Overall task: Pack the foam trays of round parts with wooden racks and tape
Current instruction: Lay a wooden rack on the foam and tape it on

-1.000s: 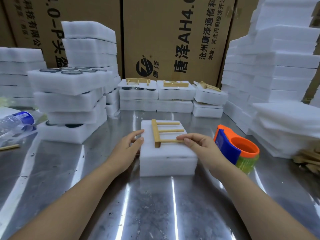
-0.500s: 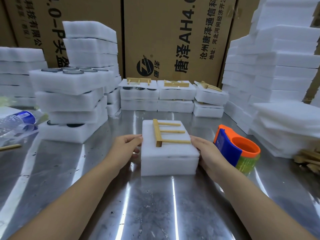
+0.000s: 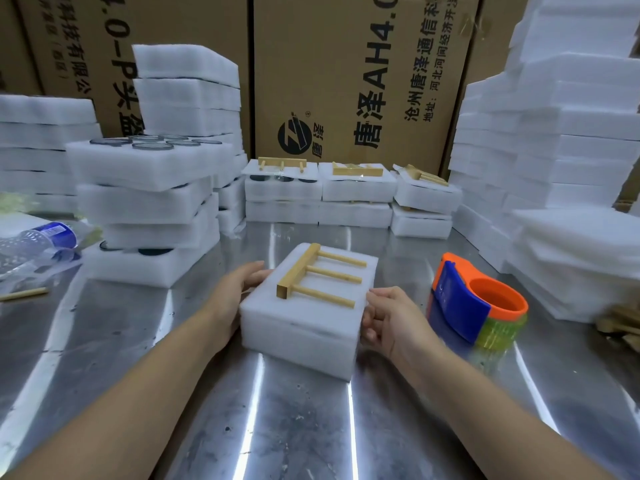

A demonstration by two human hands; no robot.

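A white foam block (image 3: 301,336) made of stacked trays sits turned at an angle in the middle of the steel table. On its top lies a wooden rack (image 3: 313,277) with three pegs pointing right. My left hand (image 3: 239,289) grips the block's left side. On the right side, my right hand (image 3: 388,315) has its fingers curled round the edge. An orange and blue tape dispenser (image 3: 474,301) with a yellowish roll stands just right of my right hand.
Foam trays holding dark round parts (image 3: 149,157) are stacked at the left. Packed blocks with racks (image 3: 353,187) line the back before cardboard boxes (image 3: 346,77). Tall foam piles (image 3: 568,140) fill the right. A plastic bottle (image 3: 33,240) and a loose peg (image 3: 24,294) lie far left.
The foam block has been lifted slightly and turned clockwise between both hands. My right hand moved from the rack's pegs down to the block's right side.
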